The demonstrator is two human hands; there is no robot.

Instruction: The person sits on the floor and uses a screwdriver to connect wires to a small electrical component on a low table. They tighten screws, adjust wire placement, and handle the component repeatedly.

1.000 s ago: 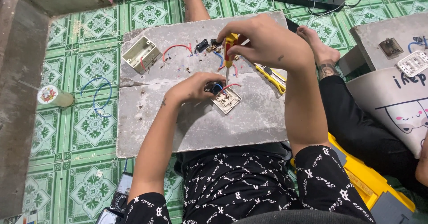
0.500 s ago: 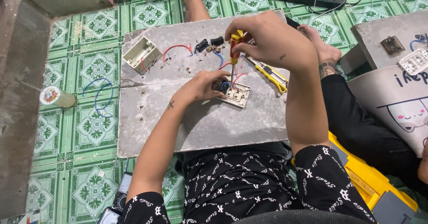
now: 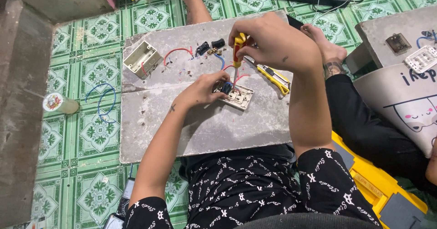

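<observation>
Right now, in the head view, the right hand (image 3: 273, 44) is closing tightly round a red and yellow screwdriver (image 3: 237, 51), holding it nearly upright with its tip going down into the back of a cream switch plate (image 3: 236, 97). The left hand (image 3: 205, 90) is curling its fingers over the near-left edge of that plate, pinning it flat on the grey slab bench (image 3: 200, 129). Red and blue wires (image 3: 227, 76) are rising out of the plate, just under the screwdriver.

Taking the switch plate as the landmark: a yellow utility knife (image 3: 273, 78) is lying just to its right, a cream wall box (image 3: 142, 58) is sitting well off to its upper left, and small black parts (image 3: 209, 47) are lying scattered above it. A loop of blue wire (image 3: 102, 101) is resting on the green tiled floor (image 3: 95, 174), far left of it.

As for risk, I judge the tip could slip off the terminal screw if the plate is shifting under the left fingers, and it could jab them since they are lying so close. Loose strands could also be pulling free of the terminal.
</observation>
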